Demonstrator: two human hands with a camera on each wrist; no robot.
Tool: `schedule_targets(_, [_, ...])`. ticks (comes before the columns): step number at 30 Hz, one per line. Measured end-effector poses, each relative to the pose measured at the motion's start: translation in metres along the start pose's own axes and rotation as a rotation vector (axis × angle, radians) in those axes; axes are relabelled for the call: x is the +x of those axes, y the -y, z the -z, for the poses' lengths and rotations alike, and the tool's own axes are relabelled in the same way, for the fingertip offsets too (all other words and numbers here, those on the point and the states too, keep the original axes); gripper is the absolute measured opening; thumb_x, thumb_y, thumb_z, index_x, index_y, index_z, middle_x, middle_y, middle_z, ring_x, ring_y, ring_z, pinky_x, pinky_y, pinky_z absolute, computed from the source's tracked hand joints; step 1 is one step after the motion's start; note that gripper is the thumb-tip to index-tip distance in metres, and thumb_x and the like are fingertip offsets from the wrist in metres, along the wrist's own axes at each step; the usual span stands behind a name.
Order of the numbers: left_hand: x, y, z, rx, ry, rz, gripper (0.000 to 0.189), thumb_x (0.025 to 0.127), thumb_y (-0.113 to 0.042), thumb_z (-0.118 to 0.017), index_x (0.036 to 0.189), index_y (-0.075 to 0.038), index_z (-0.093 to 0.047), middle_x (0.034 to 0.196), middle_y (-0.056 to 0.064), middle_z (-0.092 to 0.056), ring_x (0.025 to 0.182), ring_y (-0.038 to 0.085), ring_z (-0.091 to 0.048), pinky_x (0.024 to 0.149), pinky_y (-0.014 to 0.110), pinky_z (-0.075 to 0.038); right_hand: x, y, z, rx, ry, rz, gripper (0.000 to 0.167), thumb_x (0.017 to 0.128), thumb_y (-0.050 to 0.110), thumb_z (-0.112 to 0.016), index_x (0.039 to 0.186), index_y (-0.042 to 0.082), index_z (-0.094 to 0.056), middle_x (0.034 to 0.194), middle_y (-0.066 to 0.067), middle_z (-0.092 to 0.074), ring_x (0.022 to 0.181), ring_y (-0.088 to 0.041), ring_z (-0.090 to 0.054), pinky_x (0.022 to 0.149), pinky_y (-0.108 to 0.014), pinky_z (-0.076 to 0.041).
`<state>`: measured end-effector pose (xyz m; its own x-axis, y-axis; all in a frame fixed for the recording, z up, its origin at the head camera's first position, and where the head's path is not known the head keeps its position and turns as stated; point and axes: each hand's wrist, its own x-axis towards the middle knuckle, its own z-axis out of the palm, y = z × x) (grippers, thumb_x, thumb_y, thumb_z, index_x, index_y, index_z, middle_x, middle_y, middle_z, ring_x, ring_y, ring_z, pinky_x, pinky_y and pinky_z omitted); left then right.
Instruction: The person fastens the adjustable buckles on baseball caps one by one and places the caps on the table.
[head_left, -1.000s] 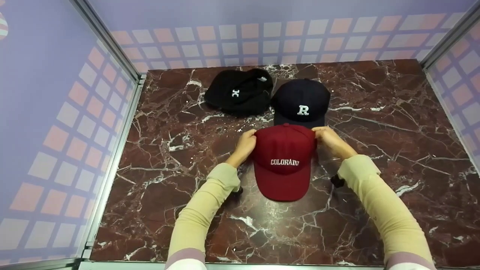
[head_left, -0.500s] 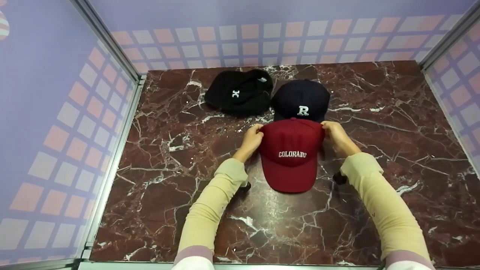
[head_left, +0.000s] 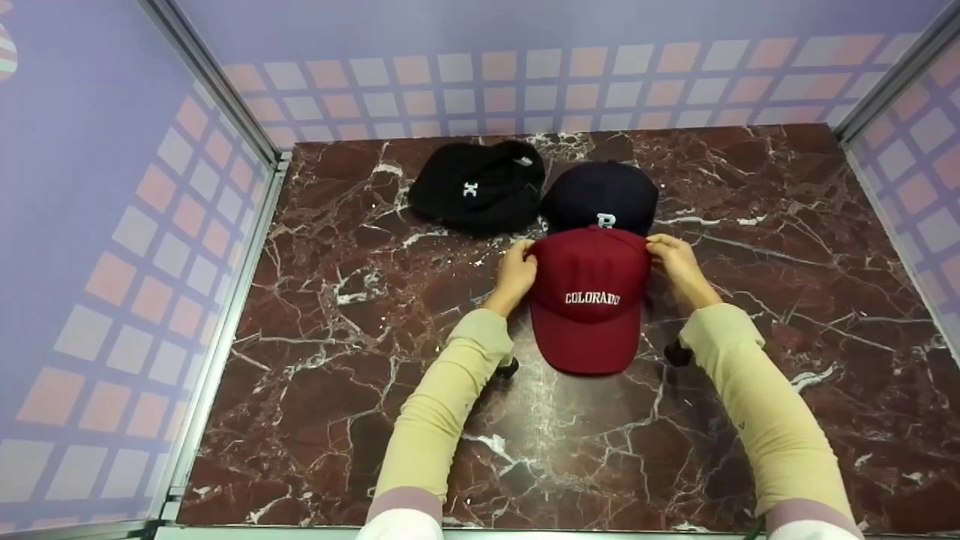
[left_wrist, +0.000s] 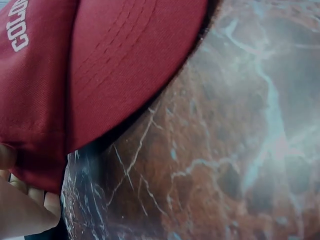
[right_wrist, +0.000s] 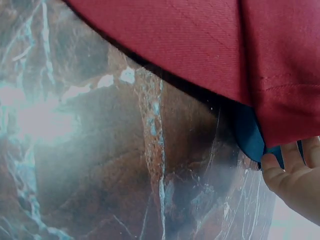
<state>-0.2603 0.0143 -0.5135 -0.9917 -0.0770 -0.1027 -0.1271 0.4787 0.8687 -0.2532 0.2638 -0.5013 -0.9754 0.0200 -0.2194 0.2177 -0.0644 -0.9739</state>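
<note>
A red baseball cap (head_left: 591, 277) lettered COLORADO is held between both hands, its brim toward the person. My left hand (head_left: 516, 274) pinches the cap's left side, thumb on the outside and fingers under the edge in the left wrist view. On the other side my right hand (head_left: 679, 266) grips the cap's right edge, fingers beneath it in the right wrist view. A navy cap (head_left: 600, 191) with a white R lies just behind; the red crown overlaps its front and hides its brim in the head view.
Left of the navy cap lies a black cap (head_left: 474, 187) with a small white emblem, its crown partly caved in. All rest on a dark red marbled table (head_left: 337, 420). Patterned panels (head_left: 450, 82) enclose the back and sides.
Both hands have carried the red cap away from the person and slightly right, so it now covers more of the navy cap's front, including part of the R.
</note>
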Motion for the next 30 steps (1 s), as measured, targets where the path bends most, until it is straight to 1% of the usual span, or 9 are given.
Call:
schedule_targets(2, [0.002, 0.000, -0.004, 0.035, -0.005, -0.012, 0.020, 0.083, -0.004, -0.048, 0.098, -0.009, -0.061, 0.100, 0.006, -0.063, 0.095, 0.020, -0.056, 0.084, 0.030, -0.041, 0.002, -0.002, 0.000, -0.010, -0.016, 0.008, 0.028, 0.087, 0.002, -0.044, 0.070, 0.020, -0.058, 0.063, 0.012, -0.055, 0.058, -0.001, -0.051, 0.060, -0.018, -0.042])
schedule_targets(6, [0.038, 0.044, -0.035, 0.082, -0.066, -0.108, 0.019, 0.082, -0.010, -0.051, 0.096, -0.017, -0.061, 0.097, -0.001, -0.064, 0.091, 0.015, -0.057, 0.078, 0.026, -0.042, 0.006, -0.007, 0.001, -0.043, -0.043, 0.019, 0.027, 0.088, 0.004, -0.046, 0.071, 0.021, -0.058, 0.064, 0.013, -0.054, 0.059, -0.003, -0.049, 0.059, -0.017, -0.041])
schedule_targets(9, [0.052, 0.057, -0.048, 0.118, -0.075, -0.115, 0.021, 0.082, -0.012, -0.052, 0.098, -0.021, -0.061, 0.099, -0.004, -0.064, 0.093, 0.014, -0.058, 0.079, 0.026, -0.042, 0.007, -0.009, 0.001, -0.066, -0.095, 0.031, 0.028, 0.087, 0.004, -0.047, 0.069, 0.022, -0.058, 0.063, 0.013, -0.053, 0.058, -0.004, -0.047, 0.056, -0.018, -0.040])
schedule_targets(10, [0.049, 0.050, -0.046, 0.134, -0.051, -0.084, 0.022, 0.084, -0.012, -0.051, 0.101, -0.020, -0.061, 0.102, -0.003, -0.064, 0.097, 0.015, -0.057, 0.082, 0.028, -0.042, 0.007, -0.009, 0.001, -0.061, -0.115, 0.037, 0.029, 0.087, 0.003, -0.047, 0.068, 0.022, -0.059, 0.063, 0.012, -0.053, 0.057, -0.004, -0.046, 0.055, -0.018, -0.039])
schedule_targets(11, [0.049, 0.050, -0.049, 0.139, -0.090, -0.113, 0.020, 0.082, -0.011, -0.052, 0.098, -0.020, -0.061, 0.099, -0.002, -0.064, 0.094, 0.015, -0.057, 0.080, 0.026, -0.041, 0.007, -0.009, 0.000, -0.056, -0.136, 0.046, 0.030, 0.087, 0.003, -0.047, 0.067, 0.022, -0.059, 0.062, 0.012, -0.052, 0.056, -0.004, -0.046, 0.054, -0.018, -0.039])
schedule_targets(13, [0.030, 0.023, -0.035, 0.145, -0.052, -0.070, 0.022, 0.085, -0.010, -0.050, 0.102, -0.018, -0.062, 0.103, -0.001, -0.064, 0.100, 0.016, -0.057, 0.086, 0.028, -0.041, 0.006, -0.009, 0.000, -0.041, -0.181, 0.070, 0.031, 0.086, 0.001, -0.047, 0.066, 0.021, -0.059, 0.060, 0.011, -0.052, 0.053, -0.004, -0.044, 0.051, -0.018, -0.037])
schedule_targets(18, [0.005, -0.010, -0.021, 0.187, -0.060, -0.043, 0.024, 0.086, -0.008, -0.050, 0.106, -0.013, -0.060, 0.108, 0.003, -0.063, 0.101, 0.020, -0.057, 0.086, 0.032, -0.042, 0.006, -0.009, -0.001, -0.055, -0.292, 0.138, 0.030, 0.084, -0.001, -0.049, 0.065, 0.020, -0.058, 0.057, 0.012, -0.052, 0.050, -0.003, -0.041, 0.050, -0.018, -0.034])
schedule_targets(26, [0.005, -0.006, -0.019, 0.220, -0.011, -0.045, 0.023, 0.088, -0.013, -0.048, 0.109, -0.012, -0.057, 0.106, 0.004, -0.062, 0.100, 0.018, -0.056, 0.085, 0.030, -0.041, 0.006, -0.013, 0.002, -0.121, -0.288, 0.071, 0.022, 0.088, 0.010, -0.048, 0.072, 0.022, -0.058, 0.063, 0.014, -0.053, 0.053, -0.001, -0.043, 0.053, -0.018, -0.036])
schedule_targets(30, [0.008, -0.003, -0.010, 0.247, -0.040, -0.069, 0.024, 0.088, -0.015, -0.047, 0.110, -0.011, -0.056, 0.101, 0.005, -0.062, 0.096, 0.019, -0.057, 0.084, 0.031, -0.042, 0.005, -0.014, 0.004, -0.129, -0.271, 0.033, 0.019, 0.091, 0.020, -0.046, 0.076, 0.023, -0.058, 0.064, 0.014, -0.052, 0.055, -0.001, -0.043, 0.054, -0.017, -0.036])
